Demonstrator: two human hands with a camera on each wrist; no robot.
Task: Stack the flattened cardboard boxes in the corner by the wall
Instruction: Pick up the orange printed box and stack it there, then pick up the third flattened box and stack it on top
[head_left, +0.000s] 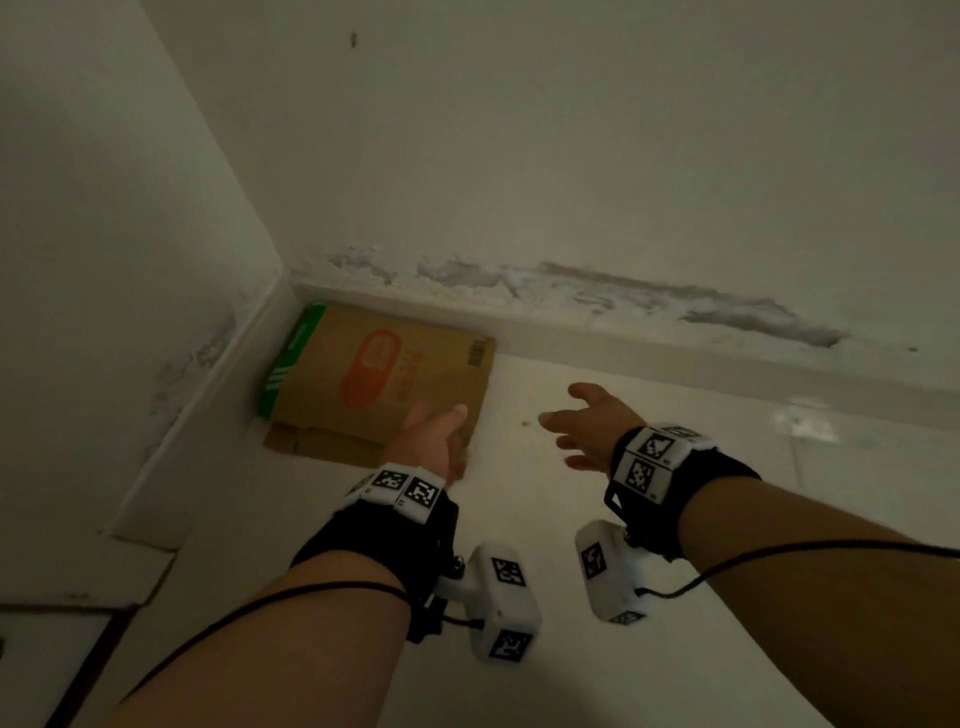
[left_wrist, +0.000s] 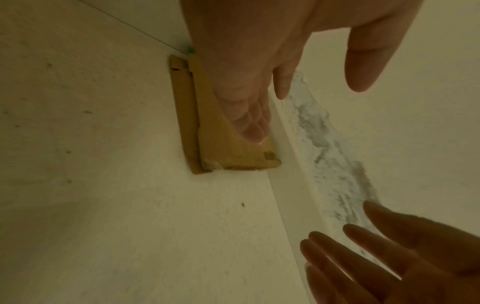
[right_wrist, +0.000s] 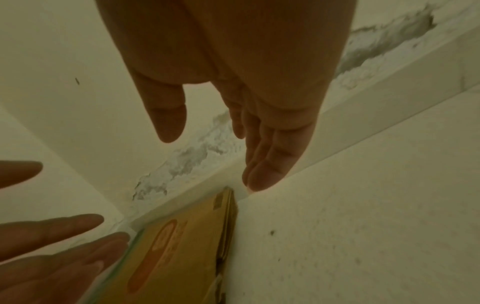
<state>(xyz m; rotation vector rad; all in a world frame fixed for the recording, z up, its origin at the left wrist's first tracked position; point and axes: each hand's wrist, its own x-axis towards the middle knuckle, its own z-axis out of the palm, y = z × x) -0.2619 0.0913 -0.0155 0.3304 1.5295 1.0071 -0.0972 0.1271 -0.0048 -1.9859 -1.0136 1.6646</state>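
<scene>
A stack of flattened cardboard boxes (head_left: 379, 379) lies on the floor in the corner, against both skirting boards. The top box is brown with an orange logo (right_wrist: 182, 257). A green and white box (head_left: 291, 353) shows under its left edge, and a brown flap (head_left: 311, 441) sticks out at the front. My left hand (head_left: 436, 431) is over the stack's near right corner, fingers straight (left_wrist: 246, 92); whether it touches the cardboard (left_wrist: 207, 144) I cannot tell. Right of the stack my right hand (head_left: 587, 426) hovers above the floor, fingers spread (right_wrist: 246, 102), holding nothing.
White floor tiles (head_left: 623, 493) stretch to the right of the stack. The back wall has peeling paint (head_left: 675, 301) above the skirting board (head_left: 675, 353). The left wall (head_left: 104, 260) closes the corner. A dark threshold strip (head_left: 78, 660) runs at the bottom left.
</scene>
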